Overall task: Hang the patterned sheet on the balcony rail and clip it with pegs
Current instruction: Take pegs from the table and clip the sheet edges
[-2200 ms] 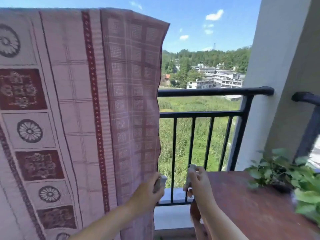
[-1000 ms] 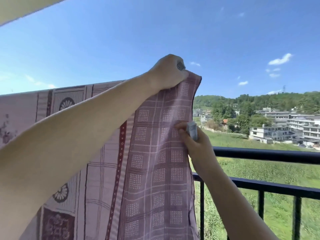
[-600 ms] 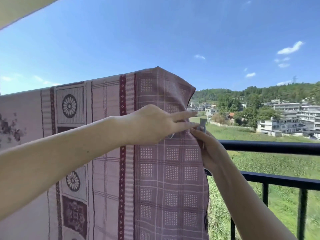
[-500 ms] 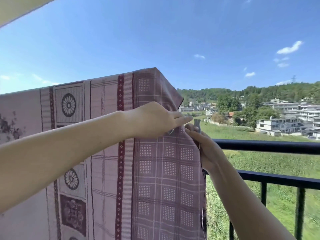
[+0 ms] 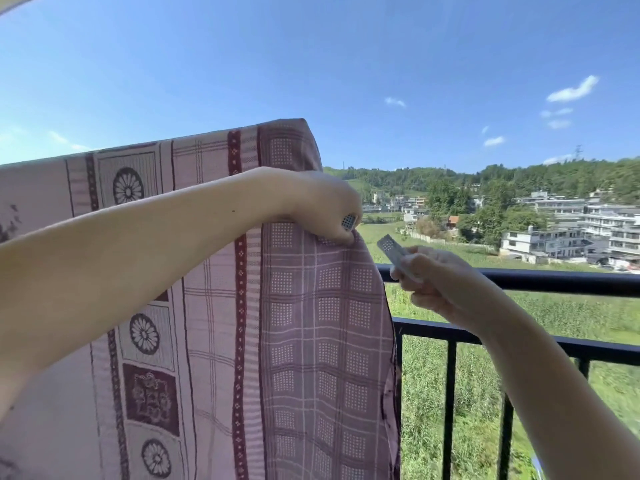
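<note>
The left hand (image 5: 329, 206) is pinching the sheet (image 5: 311, 323) near its right edge, fingers clamped on the cloth with a peg (image 5: 348, 221) tucked among them. The right hand (image 5: 436, 278) is gripping a second peg (image 5: 393, 249) just beside that edge, not touching it. The sheet is hanging high, covering the rail (image 5: 519, 282) at left; open air is lying to the right.

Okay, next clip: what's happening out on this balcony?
A person is hanging a patterned sheet outdoors. The left hand pinches the sheet's right edge below its top corner, with a peg tucked in the same hand. The right hand holds a second peg just off that edge, above the black balcony rail. No peg is visibly clipped on here.
</note>
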A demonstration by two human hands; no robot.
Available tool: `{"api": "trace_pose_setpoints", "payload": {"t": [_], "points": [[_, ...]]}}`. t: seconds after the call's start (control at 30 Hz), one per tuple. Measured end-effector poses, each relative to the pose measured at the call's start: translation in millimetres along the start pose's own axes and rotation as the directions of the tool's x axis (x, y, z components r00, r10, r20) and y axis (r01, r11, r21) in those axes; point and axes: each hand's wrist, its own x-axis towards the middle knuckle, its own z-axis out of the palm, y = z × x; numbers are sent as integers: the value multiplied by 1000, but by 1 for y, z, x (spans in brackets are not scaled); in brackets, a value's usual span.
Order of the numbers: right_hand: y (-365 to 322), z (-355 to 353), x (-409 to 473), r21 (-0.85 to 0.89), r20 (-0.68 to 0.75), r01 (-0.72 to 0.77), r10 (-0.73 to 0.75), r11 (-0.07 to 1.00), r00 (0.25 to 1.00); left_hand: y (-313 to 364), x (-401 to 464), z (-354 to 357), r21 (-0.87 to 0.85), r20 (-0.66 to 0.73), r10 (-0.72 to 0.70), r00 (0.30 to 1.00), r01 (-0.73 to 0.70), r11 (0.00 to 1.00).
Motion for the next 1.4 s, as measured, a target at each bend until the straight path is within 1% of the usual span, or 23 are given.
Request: {"api": "trace_pose_setpoints", "payload": {"t": [0.07,0.13,0.2,0.23,0.4,0.5,0.63,0.87,0.9,0.97,1.0,1.03,1.07,1.1,1.13,1.17,1.2,1.23,1.27,1.3,1.33,1.37,1.4], "points": [[-4,-1,-3,-247,-10,105,-111,963,994,0,-1,-1,-56,-30,16,999,-18,998],[-10,1,-5,-453,13,211,-230,866,973,0,-3,-2,-98,-57,25,998,-31,995],[-17,3,-5,-566,68,272,-285,778,956,0,-5,-1,-114,-74,28,997,-36,993],[-21,4,-5,-605,91,285,-291,744,952,0,-6,0,-116,-78,25,997,-34,993],[-36,8,0,-722,150,307,-293,620,944,0,-9,2,-87,-75,18,997,-24,996],[-43,9,2,-762,166,307,-287,570,944,1,-8,1,-88,-82,7,997,-14,996],[-45,14,12,-832,201,299,-248,468,948,-1,-7,1,-200,-111,-3,994,-19,980],[-42,31,31,-903,345,386,-218,189,913,-4,-12,8,-285,-120,-2,993,-33,958],[-39,31,30,-895,342,386,-210,223,916,-4,-14,9,-303,-132,-9,991,-31,952],[-31,28,25,-842,278,340,-201,419,939,-3,-23,13,-369,-198,-27,980,-48,928],[-24,26,20,-810,223,307,-222,501,949,2,-29,15,-416,-274,-51,960,-70,906],[-14,24,13,-776,148,281,-271,564,951,11,-38,19,-492,-361,-94,928,-104,864],[-2,23,4,-733,63,281,-350,619,935,21,-47,25,-601,-426,-146,893,-159,784],[12,23,-7,-678,-29,301,-435,670,900,34,-57,36,-727,-448,-187,874,-234,646],[28,24,-18,-626,-116,325,-497,709,860,49,-66,51,-840,-412,-203,888,-284,462],[45,28,-29,-578,-183,338,-522,743,833,65,-73,70,-923,-329,-175,928,-277,267],[64,33,-40,-527,-229,320,-495,787,838,82,-78,92,-969,-239,-124,963,-230,87],[86,39,-52,-469,-252,276,-427,839,868,99,-80,117,-982,-165,-94,982,-172,-77],[106,46,-64,-407,-252,221,-342,886,905,115,-82,141,-964,-110,-116,987,-134,-231],[123,53,-76,-323,-236,157,-240,933,942,130,-81,162,-919,-55,-181,982,-121,-376],[139,60,-89,-208,-220,69,-115,976,969,144,-81,181,-858,-2,-249,968,-129,-498],[152,67,-100,-81,-196,-28,12,996,981,157,-83,195,-808,36,-302,953,-150,-570],[164,75,-111,28,-167,-114,117,993,979,170,-85,205,-775,59,-326,944,-163,-611]]}}
